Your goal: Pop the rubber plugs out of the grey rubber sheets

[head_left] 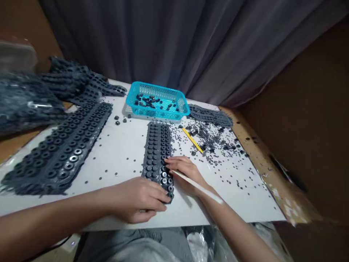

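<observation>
The dark studded strip (155, 154) is stretching forward from the left hand (139, 198), which is lying half-curled over its near end; whether it is gripping, I cannot tell. The right hand (188, 173) is pinching a white stick (200, 188) against the strip's right side. Slack left-hand pressure could let the strip skid—and a rightward slip could scatter the loose discs (215, 158) beyond the right hand.

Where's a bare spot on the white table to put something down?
Between the big bumpy sheet on the left and the middle strip, with only a few little dots there. Another is at the front edge, just right of the right forearm. It's crowded around the yellow stick.
</observation>
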The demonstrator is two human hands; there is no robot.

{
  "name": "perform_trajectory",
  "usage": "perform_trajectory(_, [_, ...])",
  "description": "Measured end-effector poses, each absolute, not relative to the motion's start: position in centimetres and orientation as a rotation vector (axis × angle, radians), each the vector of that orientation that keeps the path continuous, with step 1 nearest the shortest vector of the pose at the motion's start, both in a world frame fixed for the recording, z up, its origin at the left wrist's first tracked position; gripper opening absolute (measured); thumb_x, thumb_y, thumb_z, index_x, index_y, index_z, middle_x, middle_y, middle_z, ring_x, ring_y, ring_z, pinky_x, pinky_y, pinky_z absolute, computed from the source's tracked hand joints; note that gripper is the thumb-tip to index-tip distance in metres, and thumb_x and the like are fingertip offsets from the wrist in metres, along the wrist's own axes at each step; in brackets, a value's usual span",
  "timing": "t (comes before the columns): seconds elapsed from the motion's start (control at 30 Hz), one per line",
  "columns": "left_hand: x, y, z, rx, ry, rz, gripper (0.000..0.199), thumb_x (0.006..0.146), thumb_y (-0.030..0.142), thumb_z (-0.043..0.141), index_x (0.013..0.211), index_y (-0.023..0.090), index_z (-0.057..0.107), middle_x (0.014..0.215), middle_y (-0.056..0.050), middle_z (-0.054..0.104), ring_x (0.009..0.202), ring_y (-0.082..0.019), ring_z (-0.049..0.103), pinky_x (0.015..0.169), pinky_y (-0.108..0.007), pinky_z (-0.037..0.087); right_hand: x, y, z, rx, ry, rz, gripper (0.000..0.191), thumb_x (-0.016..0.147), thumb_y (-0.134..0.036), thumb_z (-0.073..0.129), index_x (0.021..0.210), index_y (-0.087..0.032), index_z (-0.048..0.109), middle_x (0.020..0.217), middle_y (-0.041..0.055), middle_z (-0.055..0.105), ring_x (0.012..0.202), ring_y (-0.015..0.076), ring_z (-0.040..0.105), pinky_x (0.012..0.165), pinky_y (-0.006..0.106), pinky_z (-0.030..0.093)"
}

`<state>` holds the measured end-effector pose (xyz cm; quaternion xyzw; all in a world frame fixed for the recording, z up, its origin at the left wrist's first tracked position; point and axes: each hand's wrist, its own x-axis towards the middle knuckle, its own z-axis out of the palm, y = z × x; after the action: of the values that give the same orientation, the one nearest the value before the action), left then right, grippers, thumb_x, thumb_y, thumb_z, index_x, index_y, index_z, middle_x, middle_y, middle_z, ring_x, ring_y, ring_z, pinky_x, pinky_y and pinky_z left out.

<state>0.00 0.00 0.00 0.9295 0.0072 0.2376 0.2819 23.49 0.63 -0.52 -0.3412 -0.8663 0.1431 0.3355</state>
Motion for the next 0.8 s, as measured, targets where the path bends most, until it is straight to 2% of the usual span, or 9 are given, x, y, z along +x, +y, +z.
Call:
perform_trajectory(0.13, [0.1,-0.3,-0.1,2.466,0.056,0.588,0.026,0.081,0.016,0.052,0.104,0.018,0.064,0.115,-0.006,0.068,0.105,-0.022,0.064,0.093,-0.031,0.052,23.6,1.4,-0.3,-0.844,-2.403,0.175,0.017,0.094,-0.020,0.048,0.102,-0.020,0.062,0.112,0.0104,0.069,0.100,0.0201,0.065,0.082,0.036,0.051])
perform_trajectory(0.23, [0.0,-0.3,0.0,2.437,0.070,0.554,0.028,0.080,0.017,0.054,0.107,0.019,0.064,0.115,-0.006,0.068,0.106,-0.022,0.063,0.096,-0.032,0.050,23.9,1.8,-0.5,-0.989,-2.323,0.129,0.020,0.094,-0.017,0.045,0.103,-0.019,0.062,0.116,0.0130,0.067,0.099,0.0210,0.065,0.085,0.037,0.051])
perform_trajectory(0.4, [0.0,0.0,0.4,2.316,0.091,0.588,0.030,0.080,0.015,0.054,0.108,0.020,0.063,0.113,-0.008,0.069,0.105,-0.021,0.064,0.095,-0.031,0.050,24.2,1.5,-0.1,-1.258,-1.960,0.354,0.017,0.092,-0.022,0.049,0.100,-0.021,0.063,0.105,0.0116,0.070,0.098,0.0227,0.066,0.084,0.038,0.053])
perform_trajectory(0.57, [0.1,0.1,0.6,2.241,0.107,0.624,0.026,0.081,0.014,0.053,0.104,0.019,0.065,0.106,-0.009,0.071,0.100,-0.021,0.066,0.095,-0.032,0.051,23.6,0.4,0.7,-0.957,-1.991,0.765,0.014,0.090,-0.023,0.055,0.100,-0.021,0.064,0.110,0.0111,0.069,0.107,0.0213,0.062,0.091,0.038,0.051])
perform_trajectory(0.8, [0.3,0.1,0.4,2.225,0.128,0.608,0.024,0.080,0.014,0.053,0.100,0.019,0.066,0.105,-0.008,0.071,0.100,-0.020,0.066,0.096,-0.031,0.050,23.6,0.7,0.1,-0.845,-2.174,0.638,0.016,0.091,-0.023,0.053,0.103,-0.020,0.064,0.106,0.0119,0.070,0.107,0.0209,0.061,0.091,0.039,0.051])
